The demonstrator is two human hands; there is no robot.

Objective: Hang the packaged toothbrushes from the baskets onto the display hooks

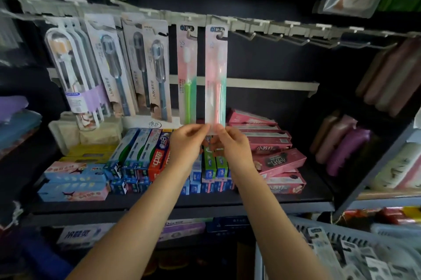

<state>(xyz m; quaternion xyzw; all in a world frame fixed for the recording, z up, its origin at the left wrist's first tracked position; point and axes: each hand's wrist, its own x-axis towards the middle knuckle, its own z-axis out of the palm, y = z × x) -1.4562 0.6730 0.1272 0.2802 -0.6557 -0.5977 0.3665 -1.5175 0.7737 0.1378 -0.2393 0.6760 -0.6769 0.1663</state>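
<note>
A pink-and-teal packaged toothbrush [216,74] hangs upright with its top hole on a display hook [220,34]. My left hand [186,143] and my right hand [230,143] pinch its bottom edge from either side. Beside it on the left hangs a matching pack with a green toothbrush [187,74]. More toothbrush packs [145,67] fill the hooks further left. A grey basket [341,254] holding several packaged toothbrushes sits at the lower right.
Bare hooks [296,40] run along the rail to the right. Toothpaste boxes [145,161] and pink boxes [273,156] cover the shelf below my hands. Bottles [346,143] stand on the side shelving at the right.
</note>
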